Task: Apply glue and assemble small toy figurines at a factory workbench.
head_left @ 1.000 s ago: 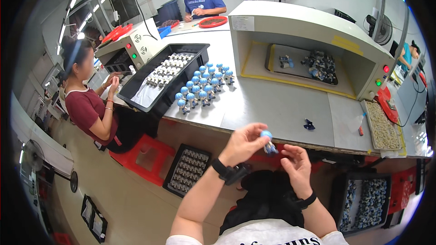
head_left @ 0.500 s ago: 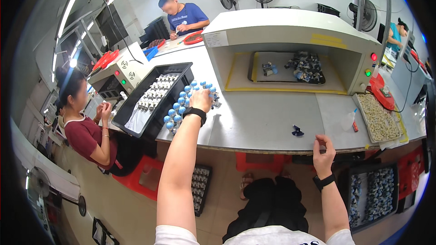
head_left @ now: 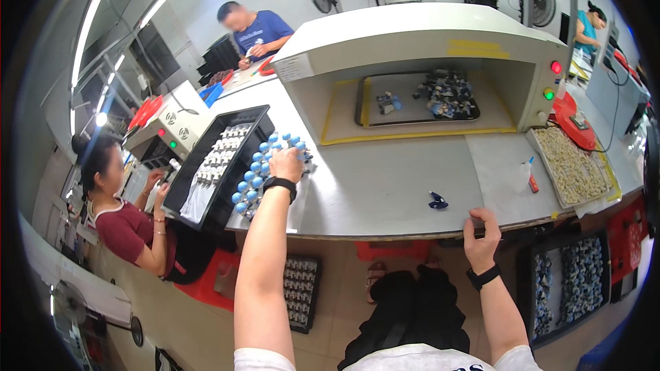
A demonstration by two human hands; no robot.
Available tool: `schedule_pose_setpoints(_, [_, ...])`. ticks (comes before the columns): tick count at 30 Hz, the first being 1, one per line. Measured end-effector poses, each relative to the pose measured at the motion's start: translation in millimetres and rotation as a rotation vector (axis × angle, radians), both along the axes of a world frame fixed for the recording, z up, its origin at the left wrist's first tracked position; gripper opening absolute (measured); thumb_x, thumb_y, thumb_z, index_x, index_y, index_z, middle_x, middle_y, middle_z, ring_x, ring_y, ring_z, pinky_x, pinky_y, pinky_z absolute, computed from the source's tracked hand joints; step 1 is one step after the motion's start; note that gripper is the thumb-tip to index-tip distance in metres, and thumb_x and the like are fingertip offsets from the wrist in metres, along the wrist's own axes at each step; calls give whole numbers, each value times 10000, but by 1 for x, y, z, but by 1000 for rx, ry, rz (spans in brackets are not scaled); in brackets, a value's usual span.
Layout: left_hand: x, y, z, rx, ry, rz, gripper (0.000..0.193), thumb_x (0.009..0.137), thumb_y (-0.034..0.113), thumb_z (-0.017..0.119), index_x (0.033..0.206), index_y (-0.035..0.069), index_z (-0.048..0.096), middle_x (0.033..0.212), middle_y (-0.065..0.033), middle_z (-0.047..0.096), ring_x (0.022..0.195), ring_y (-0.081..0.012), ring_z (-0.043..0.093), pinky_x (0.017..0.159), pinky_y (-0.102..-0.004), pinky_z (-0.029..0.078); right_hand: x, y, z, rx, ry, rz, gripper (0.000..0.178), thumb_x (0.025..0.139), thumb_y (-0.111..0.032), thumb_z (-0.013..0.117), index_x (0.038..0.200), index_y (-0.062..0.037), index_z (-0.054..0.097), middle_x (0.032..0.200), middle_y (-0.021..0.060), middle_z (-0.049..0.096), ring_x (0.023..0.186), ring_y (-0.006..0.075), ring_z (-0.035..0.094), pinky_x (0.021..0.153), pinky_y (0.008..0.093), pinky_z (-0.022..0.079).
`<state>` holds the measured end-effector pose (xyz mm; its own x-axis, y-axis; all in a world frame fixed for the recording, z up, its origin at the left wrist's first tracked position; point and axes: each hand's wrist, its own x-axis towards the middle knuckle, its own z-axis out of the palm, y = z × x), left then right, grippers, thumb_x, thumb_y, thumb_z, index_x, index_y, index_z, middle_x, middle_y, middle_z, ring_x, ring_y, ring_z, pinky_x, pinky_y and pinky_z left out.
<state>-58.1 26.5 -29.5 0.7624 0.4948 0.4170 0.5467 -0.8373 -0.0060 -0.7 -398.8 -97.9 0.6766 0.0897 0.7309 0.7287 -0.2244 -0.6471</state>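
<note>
Over ten blue-headed figures (head_left: pixel 258 182), two black wristbands (head_left: pixel 484 277)

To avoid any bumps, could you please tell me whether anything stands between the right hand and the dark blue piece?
Nothing visible does: only grey tabletop shows between the right hand and the dark blue piece.

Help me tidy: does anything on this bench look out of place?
One small dark-blue piece lies alone on the bench, near the right hand. It looks odd because it sits apart from the grouped blue-headed figures.
</note>
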Motion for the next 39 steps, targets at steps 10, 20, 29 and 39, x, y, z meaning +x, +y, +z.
schedule_pose_setpoints(10, [52, -62, 35, -26, -129, -309, 228, 714, 138, 627, 930, 62, 631, 907, -129, 612, 884, -323, 538, 779, -402, 439, 4, -1, -4, -44, -53, -36, 204, 671, 28, 599, 866, -8, 550, 844, 145, 577, 758, 309, 563, 667, 336, 462])
schedule_pose_setpoints(20, [219, -95, 14, -175, 198, -404, 242, 774, 147, 578, 1012, 109, 599, 975, -117, 606, 921, -298, 571, 799, -414, 464, 7, -3, -15, -77, -134, -17, 250, 632, 13, 618, 871, -22, 550, 786, 117, 586, 695, 283, 576, 620, 331, 471])
schedule_pose_setpoints(29, [239, -94, 12, -163, 238, -299, 214, 800, 101, 522, 999, 45, 574, 965, -124, 614, 924, -279, 585, 759, -358, 493, 5, -5, -15, -78, -114, 33, 258, 635, -8, 616, 883, -29, 547, 785, 108, 593, 686, 273, 579, 625, 316, 466])
schedule_pose_setpoints(39, [45, -211, 37, -1991, -243, -1007, 522, 827, 17, 549, 1296, 3, 320, 1093, -141, 545, 999, -229, 554, 883, -358, 432, -27, 11, 37, 517, 713, 403, 283, 795, -15, 551, 1068, 17, 483, 954, 116, 572, 831, 174, 584, 724, 282, 479])
